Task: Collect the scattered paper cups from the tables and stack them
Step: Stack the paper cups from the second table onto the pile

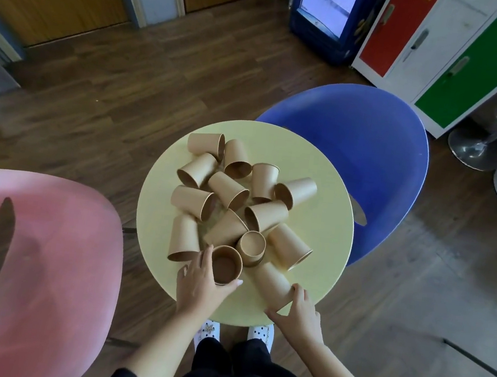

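Cups [228,187], light and crushable, lay centre frame; our left hand [199,279] curled round an upright cup [226,266], our right hand [301,313] clasped a fallen cup [272,282], best held mid-wall.

Break room: coloured lockers [461,48], drinks fridge [329,14], café chairs [365,158]

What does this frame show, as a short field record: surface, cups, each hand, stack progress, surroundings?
surface: round yellow table
cups: brown paper cups, over a dozen, mostly lying on their sides in a loose heap
left hand: grips an upright cup at the near edge
right hand: fingers on a tipped cup lying on its side
stack progress: no stack visible yet
surroundings: pink chair on the left, blue chair beyond the table
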Available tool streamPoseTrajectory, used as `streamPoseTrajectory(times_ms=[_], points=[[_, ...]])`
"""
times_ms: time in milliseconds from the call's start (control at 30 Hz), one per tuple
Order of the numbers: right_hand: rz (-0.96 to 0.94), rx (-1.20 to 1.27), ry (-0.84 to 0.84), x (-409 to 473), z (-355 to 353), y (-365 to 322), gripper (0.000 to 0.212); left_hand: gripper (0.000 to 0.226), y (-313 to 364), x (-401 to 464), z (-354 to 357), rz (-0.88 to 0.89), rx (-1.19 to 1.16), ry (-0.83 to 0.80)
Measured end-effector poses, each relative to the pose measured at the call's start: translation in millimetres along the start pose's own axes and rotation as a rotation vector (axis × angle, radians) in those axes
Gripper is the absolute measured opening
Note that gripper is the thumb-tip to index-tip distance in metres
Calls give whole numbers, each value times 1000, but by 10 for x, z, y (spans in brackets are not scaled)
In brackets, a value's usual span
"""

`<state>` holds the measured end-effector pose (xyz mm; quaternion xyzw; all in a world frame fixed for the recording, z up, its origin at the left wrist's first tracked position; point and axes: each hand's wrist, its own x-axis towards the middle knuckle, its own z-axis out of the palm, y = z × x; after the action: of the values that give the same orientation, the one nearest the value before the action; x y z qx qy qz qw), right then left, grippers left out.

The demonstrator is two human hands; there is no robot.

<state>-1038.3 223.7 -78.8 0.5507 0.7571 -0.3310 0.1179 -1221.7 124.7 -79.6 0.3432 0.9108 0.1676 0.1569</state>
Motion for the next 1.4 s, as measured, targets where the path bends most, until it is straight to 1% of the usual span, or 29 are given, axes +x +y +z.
streamPoseTrajectory(times_ms=[67, 167, 267, 333, 467, 533, 600, 667, 767, 833, 967, 1067, 1167, 1300, 1400], points=[[7, 35, 2, 2, -4, 0, 64, 102, -23, 3, 11, 11, -17, -3], [-4, 53, 32, -31, -52, -17, 69, 101, -43, 11, 16, 23, -84, -13], [-35, 68, 69, -114, -160, -54, 73, 100, -50, 21, 36, -16, -236, -48], [-75, 58, 125, -195, -248, -97, 74, 99, -60, 26, 50, -42, -376, -60], [-224, 20, 293, -346, -405, -235, 79, 98, -99, -8, 63, -131, -631, -105], [-286, 15, 325, -380, -462, -340, 84, 96, -106, -28, 53, -166, -724, -127], [-380, 25, 341, -377, -490, -474, 84, 94, -93, -34, 32, -198, -758, -146], [-509, 15, 370, -327, -483, -620, 79, 94, -80, -35, 18, -216, -750, -147], [-617, -84, 302, -183, -445, -822, 79, 86, -83, -31, 18, -233, -753, -139], [-648, -150, 239, -72, -411, -919, 84, 79, -91, -30, 24, -218, -742, -144], [-687, -219, 100, 102, -356, -1083, 92, 74, -74, -53, -6, -206, -721, -113], [-705, -300, 57, 222, -284, -1162, 94, 70, -63, -58, -14, -206, -709, -97], [-742, -337, 30, 330, -180, -1182, 96, 66, -104, -42, 34, -252, -724, -108], [-755, -266, -22, 419, -92, -1152, 90, 68, -126, -42, 74, -309, -759, -121], [-762, -273, -24, 486, -48, -1062, 74, 63, -77, -57, 42, -268, -735, -121]])
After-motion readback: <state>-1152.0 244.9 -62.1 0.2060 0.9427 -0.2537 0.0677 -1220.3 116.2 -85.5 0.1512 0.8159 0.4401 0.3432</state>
